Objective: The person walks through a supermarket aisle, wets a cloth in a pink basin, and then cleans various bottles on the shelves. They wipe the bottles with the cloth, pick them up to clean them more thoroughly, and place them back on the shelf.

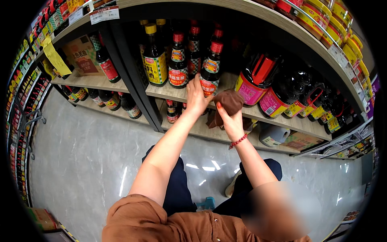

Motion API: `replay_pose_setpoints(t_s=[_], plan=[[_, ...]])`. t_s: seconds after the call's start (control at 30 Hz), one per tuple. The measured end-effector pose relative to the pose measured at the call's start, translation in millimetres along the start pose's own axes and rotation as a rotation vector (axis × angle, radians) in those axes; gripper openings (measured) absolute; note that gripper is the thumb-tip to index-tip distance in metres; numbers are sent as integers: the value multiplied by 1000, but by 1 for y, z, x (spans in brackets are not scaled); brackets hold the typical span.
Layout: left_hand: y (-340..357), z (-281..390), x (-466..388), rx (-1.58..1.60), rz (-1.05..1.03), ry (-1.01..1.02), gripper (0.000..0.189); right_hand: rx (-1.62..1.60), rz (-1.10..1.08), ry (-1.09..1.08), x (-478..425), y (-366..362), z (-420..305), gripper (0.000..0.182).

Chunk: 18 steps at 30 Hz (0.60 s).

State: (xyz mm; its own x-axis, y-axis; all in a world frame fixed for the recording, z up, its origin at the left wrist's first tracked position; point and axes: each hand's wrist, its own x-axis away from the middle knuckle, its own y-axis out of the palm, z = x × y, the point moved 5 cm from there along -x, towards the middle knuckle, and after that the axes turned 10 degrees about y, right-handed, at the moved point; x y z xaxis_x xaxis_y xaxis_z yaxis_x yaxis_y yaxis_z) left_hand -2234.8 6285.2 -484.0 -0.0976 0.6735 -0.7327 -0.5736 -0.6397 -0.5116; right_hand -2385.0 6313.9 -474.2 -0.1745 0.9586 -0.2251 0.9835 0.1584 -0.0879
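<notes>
My left hand [196,97] is around the lower part of a dark soy sauce bottle [210,69] with a red cap, which stands at the front of the wooden shelf [178,95]. In my right hand [231,121] is a bunched brown cloth [229,101], close to that bottle's right side; a loose end hangs below. Left of the bottle stand another red-capped soy sauce bottle [178,65] and a yellow-capped cooking wine bottle [155,57]. More red-capped bottles are behind, partly hidden. On the right is a large jug [254,80] with a red handle.
Several big dark jugs [278,98] continue along the shelf to the right. Below, the bottom shelf holds small bottles [172,113] and a grey plastic jug [273,136]. Jars with yellow lids [337,28] line the upper shelf. A black upright post [133,69] divides the shelving.
</notes>
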Motion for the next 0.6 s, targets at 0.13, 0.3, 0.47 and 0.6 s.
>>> replay_pose_setpoints(t_s=[0.13,0.3,0.47,0.6], plan=[[1,3,3,-19,-134,-10,88,172,78,-35,-48,17,19,54],[-3,-1,4,112,-177,-101,78,295,32,-25,-73,19,24,61],[-3,-10,-1,146,-121,-160,66,423,-2,-51,-93,26,35,62],[-6,-5,-8,148,-102,-124,60,529,68,15,-110,25,56,73]])
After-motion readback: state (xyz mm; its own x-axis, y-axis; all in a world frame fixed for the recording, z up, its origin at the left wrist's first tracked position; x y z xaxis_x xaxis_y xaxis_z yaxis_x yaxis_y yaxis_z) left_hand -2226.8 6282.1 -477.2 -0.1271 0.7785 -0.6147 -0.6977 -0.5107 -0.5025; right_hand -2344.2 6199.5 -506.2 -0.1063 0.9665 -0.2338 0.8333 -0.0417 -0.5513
